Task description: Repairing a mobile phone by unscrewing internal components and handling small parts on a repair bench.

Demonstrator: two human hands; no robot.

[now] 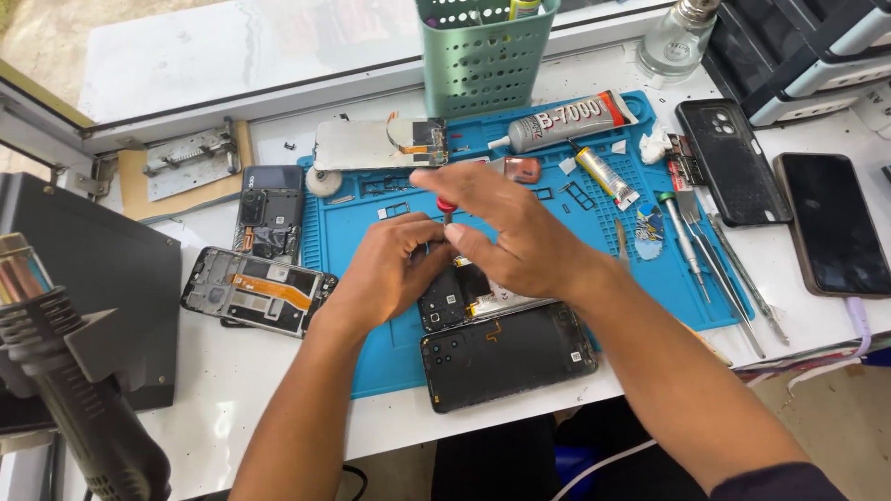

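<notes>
My right hand (515, 227) grips a small screwdriver with a red cap (446, 205), held upright over an opened black phone (445, 301) on the blue work mat (353, 232). My left hand (390, 269) rests beside it, fingers on the phone's upper edge by the screwdriver tip. A black back cover (506, 357) lies just in front of the opened phone, at the mat's near edge. The screwdriver's tip is hidden behind my fingers.
A hot-air gun (65, 371) stands at the near left. Stripped phone frames (255, 289) lie left of the mat. Glue tubes (571, 121), tweezers (719, 264), a green basket (483, 56) and two phones (831, 223) sit behind and to the right.
</notes>
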